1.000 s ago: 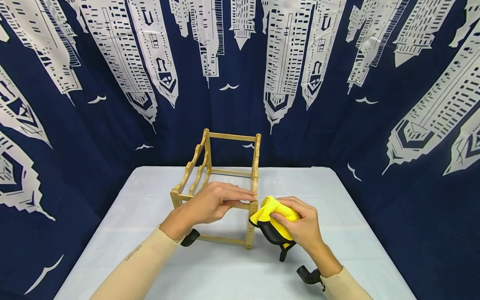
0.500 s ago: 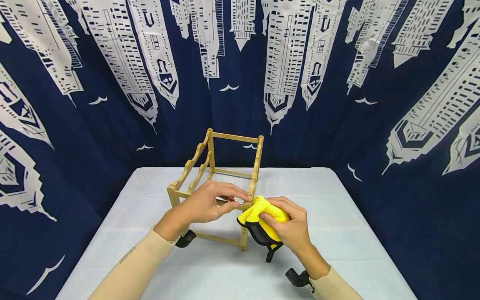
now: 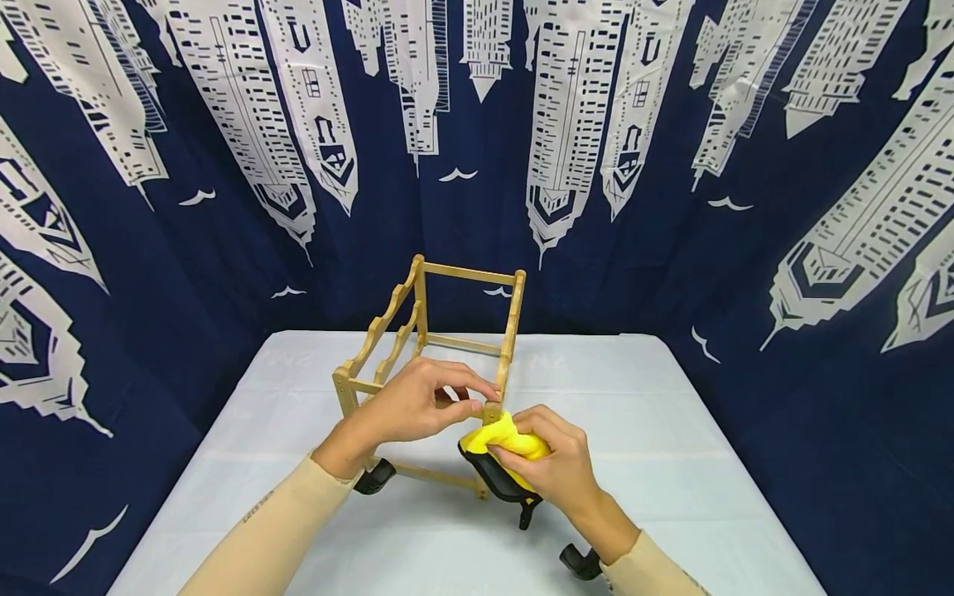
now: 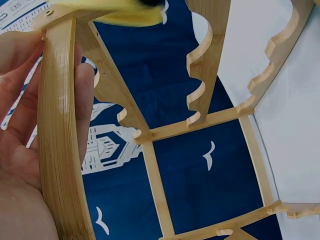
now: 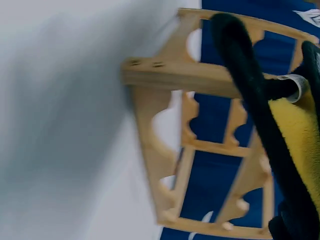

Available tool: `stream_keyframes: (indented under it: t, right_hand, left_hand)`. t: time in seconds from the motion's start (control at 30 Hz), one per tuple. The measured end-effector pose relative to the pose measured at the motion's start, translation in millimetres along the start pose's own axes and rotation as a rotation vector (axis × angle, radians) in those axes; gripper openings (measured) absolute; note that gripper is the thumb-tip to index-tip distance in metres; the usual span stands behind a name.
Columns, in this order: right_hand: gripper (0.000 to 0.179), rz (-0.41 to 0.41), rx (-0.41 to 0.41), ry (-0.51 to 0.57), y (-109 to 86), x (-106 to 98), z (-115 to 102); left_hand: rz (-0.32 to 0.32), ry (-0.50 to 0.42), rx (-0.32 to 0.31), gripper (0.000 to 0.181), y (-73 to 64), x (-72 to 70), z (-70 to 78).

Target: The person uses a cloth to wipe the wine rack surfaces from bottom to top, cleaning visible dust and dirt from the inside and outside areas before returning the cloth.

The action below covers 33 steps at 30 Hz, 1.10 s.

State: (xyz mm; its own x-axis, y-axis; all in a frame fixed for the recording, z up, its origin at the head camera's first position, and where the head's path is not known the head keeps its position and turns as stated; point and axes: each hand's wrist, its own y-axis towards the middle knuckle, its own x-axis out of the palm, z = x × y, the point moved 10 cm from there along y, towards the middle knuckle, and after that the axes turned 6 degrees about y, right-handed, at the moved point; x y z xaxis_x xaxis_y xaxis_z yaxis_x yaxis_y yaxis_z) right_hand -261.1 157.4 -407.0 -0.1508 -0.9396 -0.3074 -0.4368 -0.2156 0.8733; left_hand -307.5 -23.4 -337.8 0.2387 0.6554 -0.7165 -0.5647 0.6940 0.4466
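Observation:
A light wooden wine rack [image 3: 469, 274] with scalloped side rails stands on the table. My left hand [image 3: 417, 401] holds its near top crossbar close to the right front corner. In the left wrist view, the fingers lie behind that crossbar [image 4: 60, 125], with the thumb near its end. Bunched in my right hand [image 3: 555, 459] is a yellow cloth [image 3: 514, 439] with a dark back and black edging. The cloth overlaps the upper part of the right front leg, just below the corner. Its yellow pile [image 5: 302, 140] and black edging fill the right side of the right wrist view.
The table [image 3: 656, 397] has a white cover. Behind and on both sides hangs a navy curtain [image 3: 477, 215] printed with white buildings and birds. Black wrist-worn devices [image 3: 375, 478] show below the left wrist and beside the right.
My right hand has moved left and a little down with the cloth, onto the right front leg. The rack's near end has shifted slightly left, with my left hand still at its corner.

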Motion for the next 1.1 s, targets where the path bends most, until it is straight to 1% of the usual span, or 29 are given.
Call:
stream_keyframes:
  t: [0.1, 0.2, 0.37, 0.6, 0.67, 0.73, 0.8, 0.83, 0.9, 1.0, 1.03, 1.1]
  right_hand:
    - [0.032, -0.076, 0.000, -0.050, -9.7, 7.9, 5.2]
    - [0.035, -0.118, -0.020, -0.085, -15.3, 11.1, 7.8]
    - [0.040, -0.159, -0.055, -0.130, -15.6, 13.7, 7.8]
    - [0.047, -0.190, -0.094, -0.175, -19.3, 15.7, 3.3]
    - [0.049, -0.199, -0.111, -0.199, -20.9, 17.2, 3.7]
    - [0.053, -0.228, -0.133, -0.245, -24.5, 21.0, 5.1]
    - [0.055, -0.282, -0.152, -0.305, -31.5, 27.8, 8.3]
    - [0.055, -0.328, -0.152, -0.337, -36.6, 33.0, 11.4]
    - [0.053, -0.444, -0.134, -0.398, -49.2, 45.6, 20.5]
    - [0.046, -0.603, -0.051, -0.442, -64.6, 61.2, 36.3]
    - [0.044, -0.642, -0.024, -0.449, -67.0, 64.9, 40.9]
    - [0.042, -0.684, 0.011, -0.453, -66.4, 69.5, 46.4]
  left_hand:
    - [0.003, 0.014, 0.004, 0.023, -0.6, -1.1, 0.1]
    - [0.003, 0.026, 0.010, 0.023, 0.9, -1.8, 0.8]
    - [0.012, 0.038, 0.010, 0.023, 1.0, -3.6, 0.1]
    - [0.002, 0.015, 0.000, 0.024, -0.4, -0.6, 0.0]
    - [0.003, 0.013, -0.005, 0.024, -1.2, -0.8, -1.2]
    - [0.005, 0.012, -0.010, 0.024, -1.6, -1.1, -2.4]
    - [0.003, 0.009, -0.015, 0.025, -2.1, -1.1, -3.8]
    - [0.002, 0.004, -0.018, 0.025, -2.5, -1.1, -4.5]
    - [-0.004, -0.006, -0.023, 0.025, -3.6, -0.7, -5.2]
    - [-0.013, -0.019, -0.023, 0.024, -4.3, -0.1, -5.2]
    - [-0.016, -0.022, -0.023, 0.024, -4.1, -0.2, -5.3]
    - [-0.016, -0.017, -0.023, 0.024, -3.6, -2.0, -5.1]
